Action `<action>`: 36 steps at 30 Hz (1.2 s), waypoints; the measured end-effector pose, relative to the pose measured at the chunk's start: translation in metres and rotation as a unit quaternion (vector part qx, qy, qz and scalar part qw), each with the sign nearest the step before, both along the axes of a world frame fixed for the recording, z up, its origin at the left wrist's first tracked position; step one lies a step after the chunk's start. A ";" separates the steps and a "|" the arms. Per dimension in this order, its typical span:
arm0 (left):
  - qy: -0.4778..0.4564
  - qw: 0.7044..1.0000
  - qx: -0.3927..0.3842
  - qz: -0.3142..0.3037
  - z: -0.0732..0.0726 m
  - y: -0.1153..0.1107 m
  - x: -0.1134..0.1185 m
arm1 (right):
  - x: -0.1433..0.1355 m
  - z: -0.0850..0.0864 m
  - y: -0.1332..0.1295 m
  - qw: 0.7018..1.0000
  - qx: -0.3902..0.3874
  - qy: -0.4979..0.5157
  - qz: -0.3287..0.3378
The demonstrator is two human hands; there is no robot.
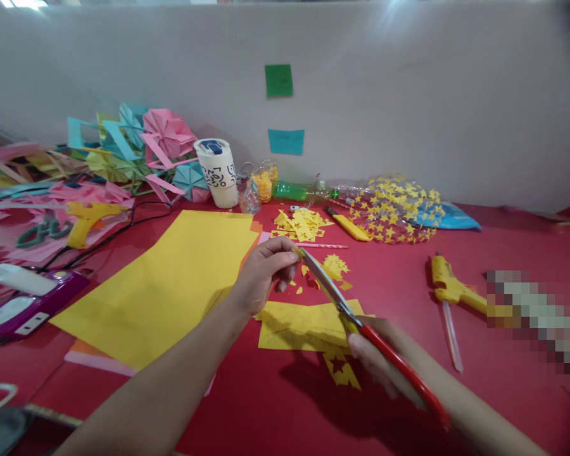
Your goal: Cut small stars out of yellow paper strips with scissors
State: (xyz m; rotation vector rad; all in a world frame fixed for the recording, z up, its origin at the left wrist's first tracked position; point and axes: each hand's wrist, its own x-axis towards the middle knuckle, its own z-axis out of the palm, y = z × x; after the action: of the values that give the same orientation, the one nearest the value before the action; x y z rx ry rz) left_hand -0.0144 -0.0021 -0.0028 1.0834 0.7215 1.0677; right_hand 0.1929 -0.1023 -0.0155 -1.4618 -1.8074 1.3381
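Note:
My left hand [270,269] pinches a small piece of yellow paper [299,252] between thumb and fingertips. In my right hand [384,354] is a pair of scissors [332,292] with red handles, its blade tips at that piece. Below the blades lie yellow paper strips [294,329] and a scrap with a star-shaped hole [339,368]. Just beyond the blades is a little heap of cut yellow stars [335,265]. Farther back sits a pile of star-punched yellow offcuts [301,225].
Yellow sheets [171,285] lie left. Glue guns [449,282] [88,221] rest on both sides, near a purple power strip [38,307]. At the back stand a white tumbler [218,174], folded paper decorations [166,136], a cutter [351,227] and a star-covered clear ball [394,209].

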 end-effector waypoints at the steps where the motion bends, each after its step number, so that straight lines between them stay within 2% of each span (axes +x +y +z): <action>1: 0.000 1.000 0.000 0.001 0.000 0.000 0.000 | 0.000 0.001 0.000 1.000 -0.001 0.001 0.003; 10: 0.005 1.000 0.001 0.009 0.002 -0.001 0.001 | -0.003 0.010 -0.004 0.999 -0.051 0.004 -0.003; 22: 0.015 1.000 -0.005 0.011 0.002 0.000 0.001 | -0.001 0.012 0.000 0.998 -0.062 -0.016 0.002; 36: 0.048 0.998 -0.008 -0.027 0.007 0.005 -0.010 | 0.004 0.014 0.003 0.996 -0.093 -0.005 0.007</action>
State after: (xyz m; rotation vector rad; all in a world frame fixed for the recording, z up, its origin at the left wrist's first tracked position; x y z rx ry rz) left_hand -0.0240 0.0034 0.0040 1.1400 0.7705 0.9674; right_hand 0.1971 -0.0997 -0.0013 -1.5540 -1.7418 1.5435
